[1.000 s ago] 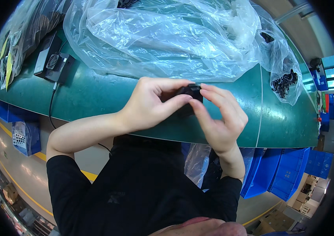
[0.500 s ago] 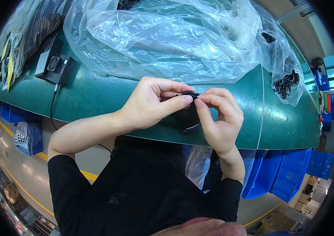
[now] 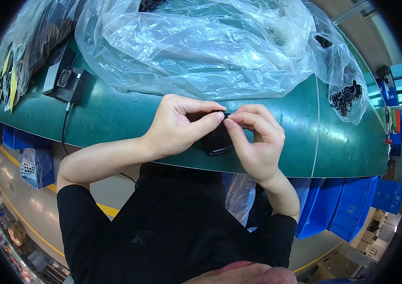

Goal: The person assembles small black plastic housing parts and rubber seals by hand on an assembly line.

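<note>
A glossy black piece (image 3: 218, 143) with a rounded lower end hangs between my hands, over the near edge of the green table. I cannot make out its exact kind. My left hand (image 3: 178, 124) pinches its upper end, thumb on top and fingers curled behind. From the other side, the thumb and fingertips of my right hand (image 3: 259, 137) close on the same upper end, right beside the left thumb. The fingers cover most of that end, so any small part between them is hidden.
A large clear plastic bag (image 3: 201, 52) spreads over the green table (image 3: 116, 113). To the right, another bag holds black looped parts (image 3: 346, 98). A black power box (image 3: 71, 84) with a cable stands at left. Blue bins (image 3: 348, 208) hang below the table edge.
Both hands have shifted slightly left together with the black piece. Less of its upper end shows between the fingertips now. Both hands keep their pinch.
</note>
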Motion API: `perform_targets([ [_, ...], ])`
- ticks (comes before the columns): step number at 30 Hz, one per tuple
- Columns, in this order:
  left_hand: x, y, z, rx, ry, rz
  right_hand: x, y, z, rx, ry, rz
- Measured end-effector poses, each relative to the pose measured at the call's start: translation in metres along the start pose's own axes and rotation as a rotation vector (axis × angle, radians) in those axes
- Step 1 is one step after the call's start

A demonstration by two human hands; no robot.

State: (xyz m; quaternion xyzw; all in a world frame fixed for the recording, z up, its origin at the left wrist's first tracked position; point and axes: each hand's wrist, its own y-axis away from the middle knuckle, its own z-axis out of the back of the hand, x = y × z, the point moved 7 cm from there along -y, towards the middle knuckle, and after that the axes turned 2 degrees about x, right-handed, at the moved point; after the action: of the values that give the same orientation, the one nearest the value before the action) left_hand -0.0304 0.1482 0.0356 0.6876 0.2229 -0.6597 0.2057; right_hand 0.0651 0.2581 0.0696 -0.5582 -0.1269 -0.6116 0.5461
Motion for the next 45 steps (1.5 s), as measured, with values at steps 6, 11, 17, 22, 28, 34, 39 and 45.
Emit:
perform_targets([
  [6,0.003,-0.002,-0.002,0.017,0.037,0.014,0.000,0.002,0.001,-0.027,0.021,0.045],
  [11,0.004,0.000,-0.004,0.022,0.003,0.002,0.001,0.002,0.002,0.076,0.062,0.036],
  [17,0.001,0.000,-0.005,0.025,0.033,0.009,-0.012,0.003,-0.001,0.051,-0.177,-0.164],
  [22,-0.006,0.001,-0.001,0.035,0.001,-0.007,-0.027,0.009,-0.006,0.051,-0.427,-0.405],
  [28,-0.001,0.001,-0.002,0.070,0.014,0.014,-0.018,0.006,-0.007,0.171,-0.276,-0.214],
  [34,0.006,-0.003,-0.003,0.039,0.149,0.104,-0.024,0.005,-0.008,0.070,-0.397,-0.351],
  [39,0.005,-0.004,-0.013,0.169,0.303,0.138,-0.035,0.009,-0.002,0.127,-0.414,-0.432],
  [45,0.011,-0.002,-0.019,0.230,0.352,0.292,-0.037,0.006,0.009,-0.009,-0.554,-0.494],
])
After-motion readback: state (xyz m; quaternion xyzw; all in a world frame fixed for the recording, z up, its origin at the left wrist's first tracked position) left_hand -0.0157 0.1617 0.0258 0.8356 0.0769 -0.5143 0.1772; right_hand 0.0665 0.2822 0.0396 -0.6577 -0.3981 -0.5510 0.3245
